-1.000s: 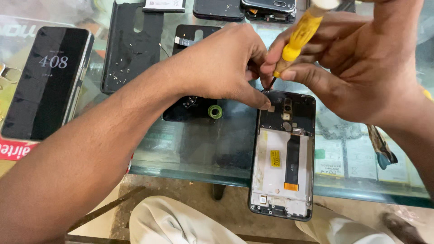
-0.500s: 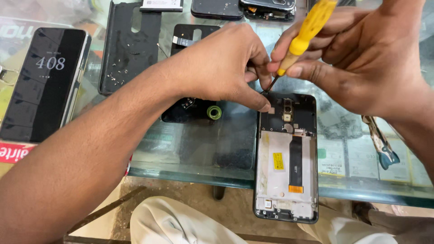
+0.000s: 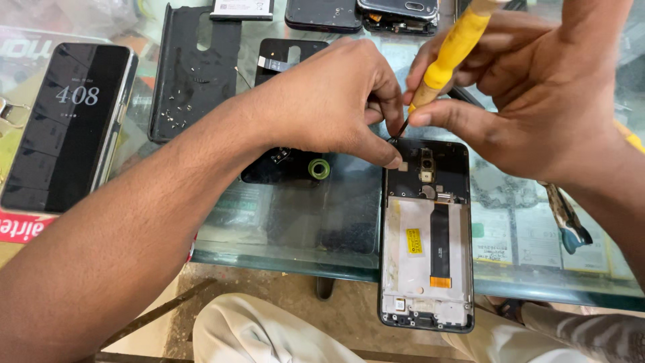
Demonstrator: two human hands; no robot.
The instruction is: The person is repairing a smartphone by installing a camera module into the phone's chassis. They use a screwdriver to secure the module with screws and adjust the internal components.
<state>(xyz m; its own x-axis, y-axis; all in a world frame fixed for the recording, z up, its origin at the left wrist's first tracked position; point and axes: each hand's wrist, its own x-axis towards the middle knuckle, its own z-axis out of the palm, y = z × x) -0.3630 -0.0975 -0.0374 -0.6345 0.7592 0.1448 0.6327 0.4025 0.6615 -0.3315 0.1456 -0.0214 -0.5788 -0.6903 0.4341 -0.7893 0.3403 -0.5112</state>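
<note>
The opened phone (image 3: 427,235) lies back-up on the glass table (image 3: 302,222), its lower end hanging past the table's near edge — I can see the white inner frame, a black ribbon strip and a small yellow label. My right hand (image 3: 537,101) is clamped around a yellow-handled screwdriver (image 3: 451,50), whose dark tip meets the phone's top left corner. My left hand (image 3: 329,101) pinches down at that same corner, thumb and forefinger together beside the tip; I cannot tell what they hold. Just left sits a black part with a green ring (image 3: 318,168). Further left lie a black back cover (image 3: 191,74) dotted with tiny screws, and another phone (image 3: 64,128), screen lit.
</note>
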